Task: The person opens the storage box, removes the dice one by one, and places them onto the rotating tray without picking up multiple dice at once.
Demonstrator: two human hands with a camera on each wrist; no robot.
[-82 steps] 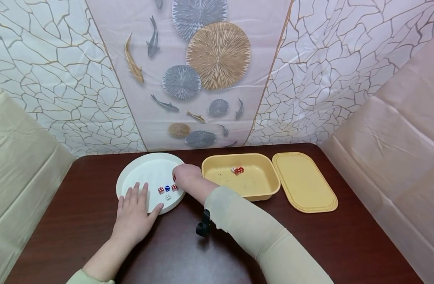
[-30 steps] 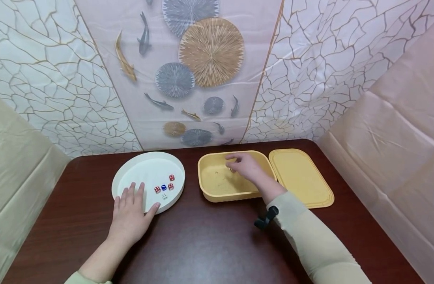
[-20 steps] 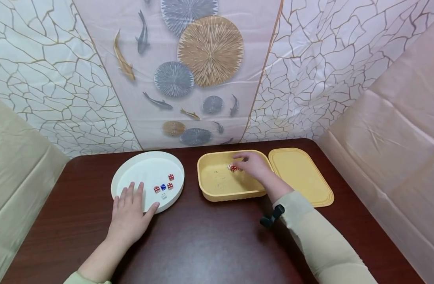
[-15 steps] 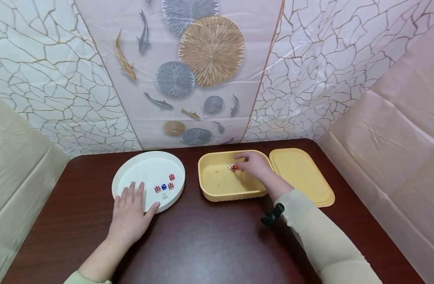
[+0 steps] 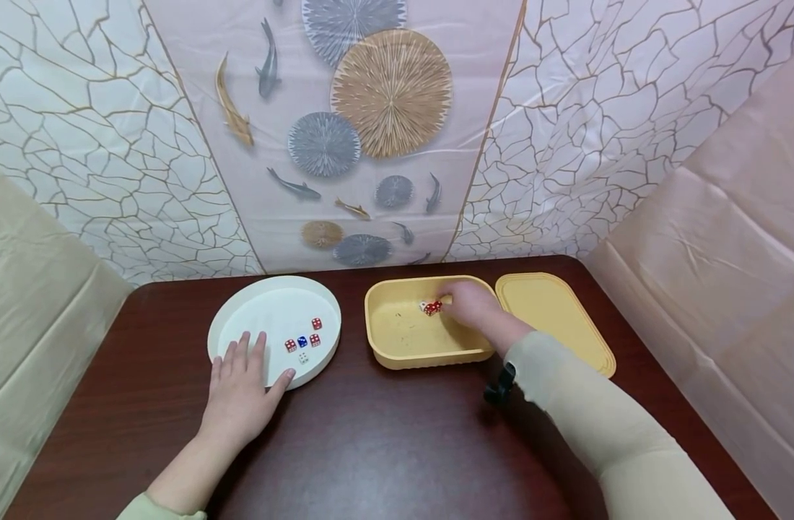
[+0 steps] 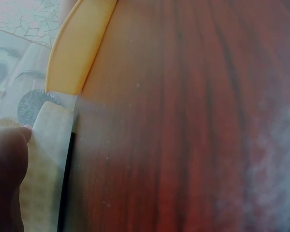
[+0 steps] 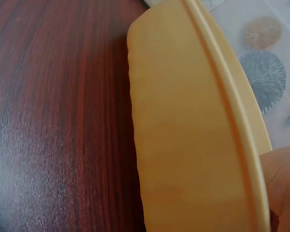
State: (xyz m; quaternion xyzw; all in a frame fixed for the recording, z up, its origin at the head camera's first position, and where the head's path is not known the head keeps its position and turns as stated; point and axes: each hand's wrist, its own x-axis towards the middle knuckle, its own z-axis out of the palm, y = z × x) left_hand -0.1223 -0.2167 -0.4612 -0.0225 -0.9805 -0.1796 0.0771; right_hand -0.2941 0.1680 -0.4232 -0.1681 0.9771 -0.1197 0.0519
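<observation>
In the head view a round white tray holds several dice: a blue die, a white die and red ones such as the red die. My left hand rests on its near rim, fingers spread and straight. To the right, my right hand reaches into a yellow box. Its curled fingers are at a small cluster of a white die and red dice. The back of the hand hides most fingertips, so a grip on a die cannot be made out.
A flat yellow lid lies right of the box on the dark wooden table. Patterned cloth hangs behind the table's far edge, with pale fabric walls on both sides.
My right hand has gone from the white tray to the yellow box. In the last half second its spread thumb and fingers have drawn together by the dice. My left hand stays put.
</observation>
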